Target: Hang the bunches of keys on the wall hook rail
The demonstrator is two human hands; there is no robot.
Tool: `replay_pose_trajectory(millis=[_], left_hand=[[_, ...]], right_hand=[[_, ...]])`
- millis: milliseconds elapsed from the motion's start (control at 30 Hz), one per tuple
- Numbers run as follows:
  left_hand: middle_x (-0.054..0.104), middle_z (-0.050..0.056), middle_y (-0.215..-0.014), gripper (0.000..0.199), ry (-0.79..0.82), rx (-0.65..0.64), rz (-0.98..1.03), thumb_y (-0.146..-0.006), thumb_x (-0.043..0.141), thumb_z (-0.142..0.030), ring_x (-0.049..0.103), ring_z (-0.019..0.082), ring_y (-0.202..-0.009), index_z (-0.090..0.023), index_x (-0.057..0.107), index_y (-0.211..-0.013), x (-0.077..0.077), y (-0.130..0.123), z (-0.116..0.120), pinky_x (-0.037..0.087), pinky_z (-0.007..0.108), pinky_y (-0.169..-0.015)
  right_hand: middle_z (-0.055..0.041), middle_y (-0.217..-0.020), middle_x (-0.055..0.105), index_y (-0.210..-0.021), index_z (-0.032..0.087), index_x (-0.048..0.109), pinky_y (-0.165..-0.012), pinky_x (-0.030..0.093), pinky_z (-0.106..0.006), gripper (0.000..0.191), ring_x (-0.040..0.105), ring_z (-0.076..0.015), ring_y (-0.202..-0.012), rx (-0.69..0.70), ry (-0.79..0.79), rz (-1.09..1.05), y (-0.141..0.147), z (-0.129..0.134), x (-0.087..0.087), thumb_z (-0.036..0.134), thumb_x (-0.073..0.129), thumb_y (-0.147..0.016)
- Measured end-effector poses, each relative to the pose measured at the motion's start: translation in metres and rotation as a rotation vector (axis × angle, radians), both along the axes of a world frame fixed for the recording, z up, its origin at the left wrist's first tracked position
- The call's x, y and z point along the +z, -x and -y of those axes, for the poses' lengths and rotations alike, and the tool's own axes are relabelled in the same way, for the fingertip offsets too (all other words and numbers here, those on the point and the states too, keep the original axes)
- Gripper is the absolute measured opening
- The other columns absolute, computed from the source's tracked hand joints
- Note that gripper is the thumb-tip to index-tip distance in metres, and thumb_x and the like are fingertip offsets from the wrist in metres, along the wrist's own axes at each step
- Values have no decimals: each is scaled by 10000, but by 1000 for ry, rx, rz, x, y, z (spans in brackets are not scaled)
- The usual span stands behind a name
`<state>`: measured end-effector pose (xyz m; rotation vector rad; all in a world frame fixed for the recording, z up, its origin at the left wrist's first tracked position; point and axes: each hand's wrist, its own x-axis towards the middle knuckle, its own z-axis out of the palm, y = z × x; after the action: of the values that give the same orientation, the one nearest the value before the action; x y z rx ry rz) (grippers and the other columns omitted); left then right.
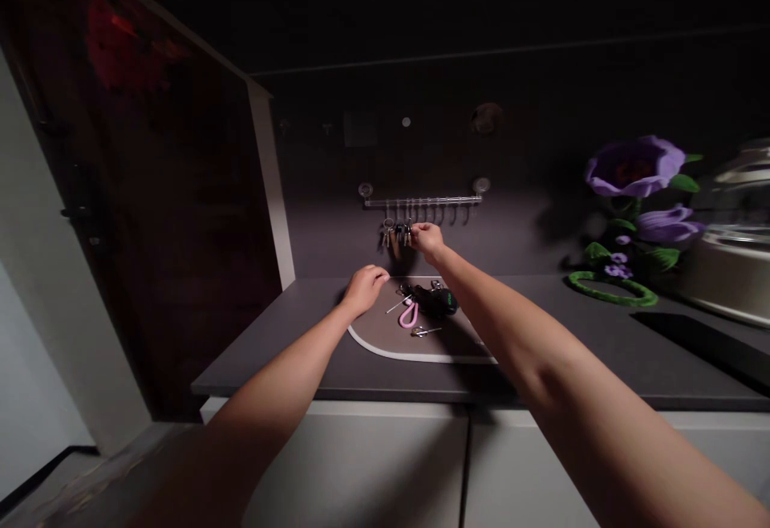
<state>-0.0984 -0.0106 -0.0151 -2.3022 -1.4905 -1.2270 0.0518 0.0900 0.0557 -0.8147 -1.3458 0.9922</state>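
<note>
A clear hook rail is fixed to the dark back wall, with keys hanging from its left hooks. My right hand is raised just below the rail, its fingers pinched at a bunch of keys. Lower and to the left, my left hand hovers over the left edge of a brown mat with a white rim; its fingers are curled together, and what they hold, if anything, is hidden. On the mat lie a pink loop strap, a black item and small metal keys.
Purple flowers with a green ring base stand on the dark counter at the right, beside a pale appliance with a clear top. A dark door is at the left. White cabinets are below.
</note>
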Motion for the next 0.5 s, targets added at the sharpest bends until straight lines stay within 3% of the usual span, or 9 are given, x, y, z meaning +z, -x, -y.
replay_pose_trajectory(millis=[133, 267, 500], left_hand=[[644, 49, -791, 208, 0, 23, 27, -820, 454, -209, 555, 152, -778, -162, 657, -802, 0, 3, 1, 412, 252, -730], [659, 50, -805, 203, 7, 33, 43, -811, 463, -204, 564, 154, -785, -161, 660, -785, 4, 2, 2, 413, 253, -740], [675, 49, -787, 176, 113, 20, 59, -777, 497, -203, 578, 150, -716, -148, 664, -779, 28, -12, 10, 419, 245, -684]], right_hand=[[49, -477, 429, -615, 144, 463, -468, 366, -146, 132, 405, -29, -427, 74, 85, -53, -6, 14, 2, 56, 490, -711], [23, -555, 497, -696, 139, 505, -505, 400, -164, 120, 468, -44, -486, 46, 137, -38, -14, 25, 3, 25, 544, -688], [-15, -700, 569, -785, 129, 540, -543, 411, -185, 92, 504, -47, -537, 53, 141, 71, -29, 50, 7, 53, 531, -734]])
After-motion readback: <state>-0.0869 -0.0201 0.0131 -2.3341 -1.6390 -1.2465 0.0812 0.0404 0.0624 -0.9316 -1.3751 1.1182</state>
